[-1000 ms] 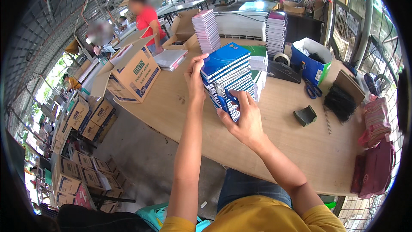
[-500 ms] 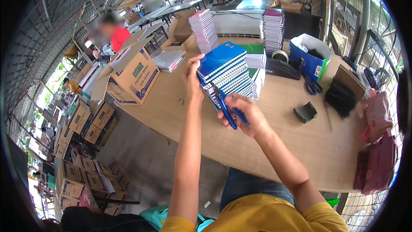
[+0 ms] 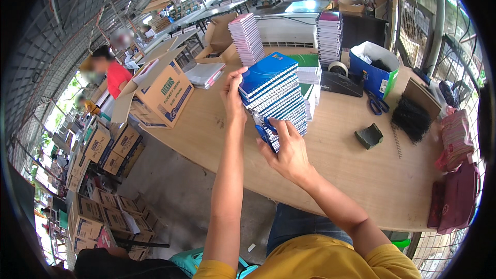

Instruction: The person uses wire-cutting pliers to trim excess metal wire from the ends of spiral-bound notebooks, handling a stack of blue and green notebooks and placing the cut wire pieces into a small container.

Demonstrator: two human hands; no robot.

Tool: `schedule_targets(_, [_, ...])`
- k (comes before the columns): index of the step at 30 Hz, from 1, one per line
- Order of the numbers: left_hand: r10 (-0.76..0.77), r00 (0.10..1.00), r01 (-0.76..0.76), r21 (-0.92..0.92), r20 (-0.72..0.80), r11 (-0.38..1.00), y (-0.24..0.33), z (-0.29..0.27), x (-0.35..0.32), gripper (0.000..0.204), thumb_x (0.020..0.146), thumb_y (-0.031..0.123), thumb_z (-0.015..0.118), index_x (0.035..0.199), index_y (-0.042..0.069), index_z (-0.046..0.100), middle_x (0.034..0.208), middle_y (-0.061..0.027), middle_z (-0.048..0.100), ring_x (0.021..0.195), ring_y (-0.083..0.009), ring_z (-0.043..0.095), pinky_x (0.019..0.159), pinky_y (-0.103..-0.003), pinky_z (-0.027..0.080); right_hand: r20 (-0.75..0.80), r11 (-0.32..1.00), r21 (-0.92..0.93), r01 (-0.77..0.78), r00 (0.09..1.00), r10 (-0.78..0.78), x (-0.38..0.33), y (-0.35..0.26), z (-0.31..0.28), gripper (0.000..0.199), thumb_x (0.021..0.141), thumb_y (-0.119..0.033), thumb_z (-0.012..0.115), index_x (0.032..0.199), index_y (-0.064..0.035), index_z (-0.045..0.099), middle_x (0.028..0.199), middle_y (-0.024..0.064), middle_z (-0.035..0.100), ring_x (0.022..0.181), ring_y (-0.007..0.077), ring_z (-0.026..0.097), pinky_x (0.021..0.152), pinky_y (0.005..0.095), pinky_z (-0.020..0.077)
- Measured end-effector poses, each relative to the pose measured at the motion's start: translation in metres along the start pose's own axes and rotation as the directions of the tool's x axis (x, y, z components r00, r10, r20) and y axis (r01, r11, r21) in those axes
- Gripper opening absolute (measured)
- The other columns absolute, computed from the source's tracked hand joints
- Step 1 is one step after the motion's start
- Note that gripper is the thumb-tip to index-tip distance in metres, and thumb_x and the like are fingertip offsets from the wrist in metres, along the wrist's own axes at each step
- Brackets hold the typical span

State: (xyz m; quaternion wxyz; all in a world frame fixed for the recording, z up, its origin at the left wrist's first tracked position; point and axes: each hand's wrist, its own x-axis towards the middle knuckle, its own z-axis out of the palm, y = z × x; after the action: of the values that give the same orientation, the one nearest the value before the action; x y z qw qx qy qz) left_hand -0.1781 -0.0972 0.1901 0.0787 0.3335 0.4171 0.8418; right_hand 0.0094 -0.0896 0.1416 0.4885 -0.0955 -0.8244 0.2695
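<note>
A tall stack of blue spiral-bound notebooks (image 3: 271,70) stands on the table, white edges and wire coils facing me. My left hand (image 3: 234,94) grips the stack's left side, its thumb on the top cover's corner. Blue-handled pliers (image 3: 264,133) are held in my right hand (image 3: 290,154), fingers round the handles. Their jaws are up against the coil edge at the left front of the stack; what lies between them is too small to tell. Behind this stack are green-covered notebooks (image 3: 308,61).
An open cardboard carton (image 3: 163,95) stands left on the table (image 3: 330,186). To the right are blue scissors (image 3: 377,104), a blue-and-white box (image 3: 373,70), a dark block (image 3: 368,136), black coils (image 3: 411,115) and a maroon bag (image 3: 457,199). Taller notebook piles (image 3: 246,36) stand behind.
My right hand has shifted slightly and its grip has turned over the pliers, whose handles are now closer together. The left hand keeps its hold. A person in red has moved left in the background.
</note>
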Motion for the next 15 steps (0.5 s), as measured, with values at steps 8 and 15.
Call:
schedule_targets(8, [-0.034,0.999,0.034,-0.027,-0.006,0.999,-0.004,-0.001,0.001,0.018,0.090,0.016,0.060,0.098,0.004,0.070,0.107,-0.0060,0.068,0.099,-0.0147,0.060,0.090,-0.029,0.047,0.387,0.590,0.613,-0.525,0.851,0.356,0.010,0.004,-0.006,0.034,0.090,-0.022,0.066,0.109,0.0056,0.057,0.078,0.0124,0.065,0.062,0.0200,0.061,0.058,0.0337,0.0497])
schedule_targets(15, [0.006,1.000,-0.006,0.013,0.028,1.000,-0.005,-0.002,0.002,0.020,0.090,0.017,0.060,0.100,0.003,0.069,0.109,-0.0070,0.068,0.099,-0.0152,0.061,0.091,-0.030,0.047,0.058,0.984,0.096,-0.151,0.988,0.146,-0.005,0.001,-0.006,0.053,0.081,-0.025,0.074,0.118,0.0067,0.052,0.103,0.0248,0.059,0.094,0.0392,0.058,0.080,0.0468,0.0484])
